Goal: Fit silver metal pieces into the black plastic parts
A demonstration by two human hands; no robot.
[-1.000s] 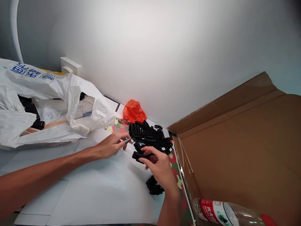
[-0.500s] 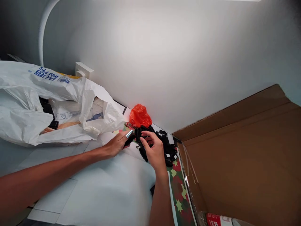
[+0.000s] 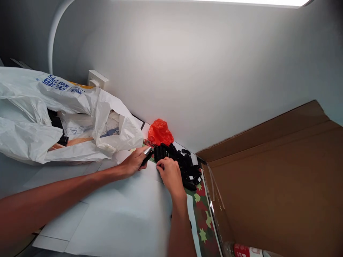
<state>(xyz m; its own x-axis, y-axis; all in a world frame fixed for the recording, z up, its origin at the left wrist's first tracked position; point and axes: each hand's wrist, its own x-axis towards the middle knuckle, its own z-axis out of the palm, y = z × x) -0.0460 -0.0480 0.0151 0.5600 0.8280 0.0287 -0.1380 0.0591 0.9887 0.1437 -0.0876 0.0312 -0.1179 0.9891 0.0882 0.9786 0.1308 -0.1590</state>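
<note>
In the head view, one slim black piece (image 3: 147, 159) is being gripped in the left hand (image 3: 136, 162), beneath a silver-coloured tip (image 3: 147, 151) at the thumb; whether a tool or a cover is being shown there cannot be told. The piece's long axis is being angled away from the body and to the right, toward the black pile (image 3: 182, 160). The right hand (image 3: 170, 173) is being held just to the right of that piece, apart from it, at the near left edge of the pile. Its thumb and fingertips are being kept narrow; whether they quite meet, or whether something small is being pinched, cannot be told. Of the two hands, the right is being placed nearer to most of the pile, which is being partly hidden by it.

As for numbers, two hands are being shown, with one black piece in the left. The pile's pieces are being overlapped too closely to be counted, though two small white patches (image 3: 191, 177) are being shown among them. One orange-red bag (image 3: 160, 132) is being propped behind the pile, and one large white bag (image 3: 26, 135) is being supported by the desk (image 3: 115, 221) at the left. At the right, one cardboard sheet or box (image 3: 281, 171) and one red-labelled bottle (image 3: 245, 251) are being seen, the bottle being cut off by the lower edge.
</note>
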